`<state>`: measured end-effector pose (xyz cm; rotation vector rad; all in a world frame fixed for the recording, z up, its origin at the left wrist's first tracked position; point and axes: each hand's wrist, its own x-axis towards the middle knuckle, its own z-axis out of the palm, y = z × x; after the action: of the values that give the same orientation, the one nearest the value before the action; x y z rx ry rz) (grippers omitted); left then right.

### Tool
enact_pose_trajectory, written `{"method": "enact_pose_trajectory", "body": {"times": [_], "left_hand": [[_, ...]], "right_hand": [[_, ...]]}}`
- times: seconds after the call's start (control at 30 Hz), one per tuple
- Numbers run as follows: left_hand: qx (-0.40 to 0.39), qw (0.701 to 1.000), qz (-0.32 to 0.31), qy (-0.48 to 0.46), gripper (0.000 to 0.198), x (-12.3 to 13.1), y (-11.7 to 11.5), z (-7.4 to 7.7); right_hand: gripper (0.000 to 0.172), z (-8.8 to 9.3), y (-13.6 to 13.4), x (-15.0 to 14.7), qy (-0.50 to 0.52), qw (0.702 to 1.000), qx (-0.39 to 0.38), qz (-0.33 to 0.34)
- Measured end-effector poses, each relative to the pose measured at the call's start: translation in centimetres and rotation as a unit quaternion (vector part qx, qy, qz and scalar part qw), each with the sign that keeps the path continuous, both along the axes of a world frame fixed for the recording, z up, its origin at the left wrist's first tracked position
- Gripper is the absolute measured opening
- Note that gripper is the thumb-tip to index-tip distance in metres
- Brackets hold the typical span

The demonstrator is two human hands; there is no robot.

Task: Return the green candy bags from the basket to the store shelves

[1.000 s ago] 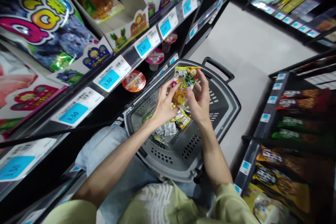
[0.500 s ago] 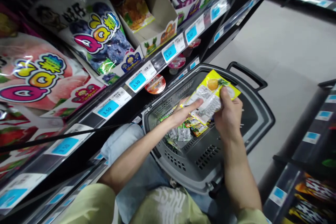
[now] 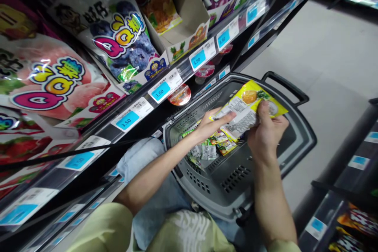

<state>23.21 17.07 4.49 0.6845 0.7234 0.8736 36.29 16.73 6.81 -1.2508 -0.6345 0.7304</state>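
A yellow snack packet (image 3: 247, 108) with a pineapple picture is held back side up over a grey shopping basket (image 3: 298, 145). My right hand (image 3: 265, 132) grips the packet's right half, thumb on top. My left hand (image 3: 211, 125) pinches its left edge with fingers underneath and thumb along the edge. Several small snack packets (image 3: 211, 147) lie in the bottom of the basket, just under both hands.
A shelf on the left carries large QQ gummy bags (image 3: 121, 37), a cardboard display box (image 3: 183, 19) and blue 3.50 price tags (image 3: 161, 88). Jelly cups (image 3: 180, 95) sit on the lower shelf beside the basket. Another shelf of snacks (image 3: 351, 220) stands at the right. Grey floor (image 3: 325, 55) lies beyond.
The packet was turned from its front to its printed back and tilted flat. Both hands shifted right with it, and the view swung left towards the shelf.
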Motion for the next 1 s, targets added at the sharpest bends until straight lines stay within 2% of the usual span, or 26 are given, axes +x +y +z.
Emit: {"method": "enact_pose_trajectory", "body": {"times": [0.23,0.37,0.43,0.5,0.57,0.67,0.73,0.87,1.0], "left_hand": [[-0.001,1.0,-0.004,0.017,0.048,0.0,-0.1,0.2],[0.006,0.998,0.032,0.047,0.068,-0.2,0.0,0.2],[0.004,0.996,0.072,0.042,0.075,-0.3,0.3,0.2],[-0.003,0.994,0.107,0.02,0.065,-0.4,0.5,0.2],[-0.032,0.993,0.108,-0.018,0.048,-0.6,0.7,0.2],[-0.115,0.989,0.062,-0.071,0.033,-1.0,0.9,0.5],[-0.153,0.984,0.006,-0.093,0.038,-1.2,0.8,0.7],[-0.144,0.974,-0.112,-0.134,0.06,-1.0,0.3,1.1],[-0.124,0.977,-0.116,-0.128,0.063,-0.3,-0.2,1.3]], "right_hand": [[0.026,-0.6,0.2,0.3,-0.016,1.0,0.004,0.006],[0.032,-0.2,0.2,0.3,-0.01,1.0,0.02,-0.007],[0.037,0.4,-0.1,0.2,0.013,0.999,0.027,0.041],[0.046,0.9,-0.4,0.1,0.026,0.991,0.006,0.129],[0.047,0.9,-0.6,0.0,0.019,0.982,-0.017,0.189],[0.052,0.0,-0.5,0.0,-0.015,0.982,-0.021,0.187],[0.052,-0.7,-0.4,0.0,-0.033,0.984,-0.027,0.171],[0.034,-0.8,-0.3,0.0,-0.069,0.992,-0.035,0.104],[0.033,-0.4,-0.2,0.0,-0.087,0.995,-0.031,0.037]]}}
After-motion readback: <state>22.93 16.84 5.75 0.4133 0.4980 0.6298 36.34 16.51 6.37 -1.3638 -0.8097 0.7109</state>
